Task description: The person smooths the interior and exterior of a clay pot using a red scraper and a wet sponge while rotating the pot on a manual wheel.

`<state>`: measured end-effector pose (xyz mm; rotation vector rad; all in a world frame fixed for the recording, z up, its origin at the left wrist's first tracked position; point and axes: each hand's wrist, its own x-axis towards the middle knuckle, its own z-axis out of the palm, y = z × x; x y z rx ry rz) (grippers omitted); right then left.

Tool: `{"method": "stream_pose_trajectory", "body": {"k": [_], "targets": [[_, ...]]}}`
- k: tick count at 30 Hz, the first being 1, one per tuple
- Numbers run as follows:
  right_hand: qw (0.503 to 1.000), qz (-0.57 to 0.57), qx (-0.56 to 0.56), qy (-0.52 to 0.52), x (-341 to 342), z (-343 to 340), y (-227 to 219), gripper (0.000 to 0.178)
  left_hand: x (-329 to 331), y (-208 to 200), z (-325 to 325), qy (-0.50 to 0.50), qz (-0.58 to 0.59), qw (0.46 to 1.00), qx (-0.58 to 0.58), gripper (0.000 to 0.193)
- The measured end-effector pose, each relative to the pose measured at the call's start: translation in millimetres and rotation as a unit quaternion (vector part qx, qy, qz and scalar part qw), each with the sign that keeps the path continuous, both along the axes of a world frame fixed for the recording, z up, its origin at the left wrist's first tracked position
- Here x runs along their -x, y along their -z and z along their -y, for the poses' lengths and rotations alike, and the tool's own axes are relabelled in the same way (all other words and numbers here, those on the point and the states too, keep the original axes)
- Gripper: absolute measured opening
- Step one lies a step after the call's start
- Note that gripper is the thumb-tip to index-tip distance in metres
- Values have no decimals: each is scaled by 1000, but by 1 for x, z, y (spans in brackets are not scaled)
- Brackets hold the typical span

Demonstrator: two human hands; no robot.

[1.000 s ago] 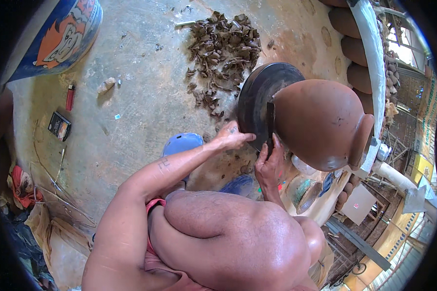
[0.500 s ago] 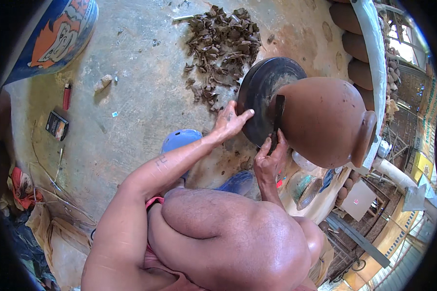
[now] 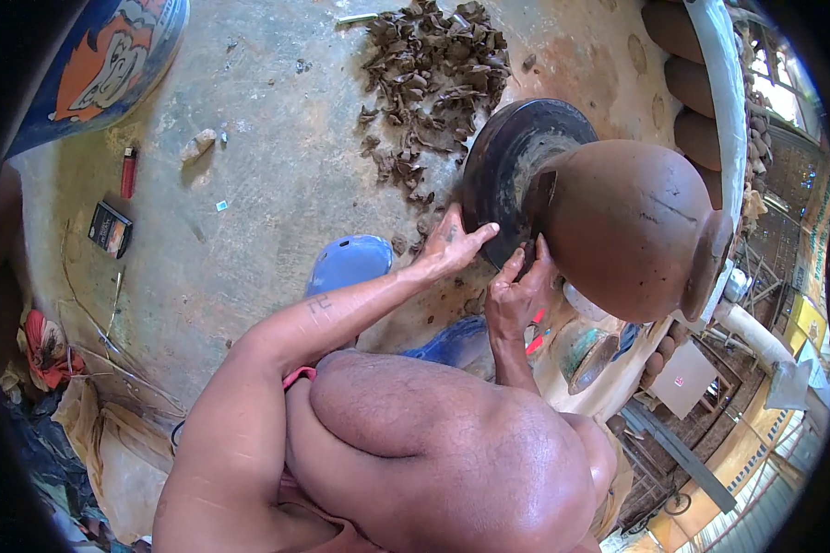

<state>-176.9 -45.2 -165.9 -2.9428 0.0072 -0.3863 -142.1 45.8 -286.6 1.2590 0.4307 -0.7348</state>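
Brown clay pot (image 3: 629, 235) | pinching dark blade (image 3: 544, 192) in right hand (image 3: 516, 297) at pot's base | left hand (image 3: 449, 245) spread, unclenched, near pot | press lightly at steady angle

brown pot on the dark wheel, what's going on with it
A person's left hand is at the near edge of the dark wheel, thumb spread. The right hand holds a dark flat blade by the base of the brown pot; whether it touches is hard to tell. Dark curled shavings lie heaped on the floor.
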Motion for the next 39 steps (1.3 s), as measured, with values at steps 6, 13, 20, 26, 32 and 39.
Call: {"method": "stream_pose_trajectory", "body": {"k": [6, 13, 20, 26, 32, 39], "targets": [[999, -29, 33, 11, -7, 3, 2, 41, 22, 19, 33, 36, -20, 999, -10, 52], [997, -30, 69, -20, 1, 15, -4, 38, 20, 20, 29, 14, 9, 1000, -27, 59], [994, -48, 78, -56, 13, 22, -11, 40, -36, -25, -37, 16, 70, 991, -115, 87], [995, -58, 47, -63, 10, 29, -11, 41, -104, -26, -48, -3, 123, 972, -199, 73], [993, -42, 63, -87, 14, 47, -10, 38, -174, -33, -37, 37, 156, 959, -235, 73], [993, -39, 31, -107, 13, 62, -4, 34, -223, -26, -5, 40, 170, 933, -313, 68]]}}
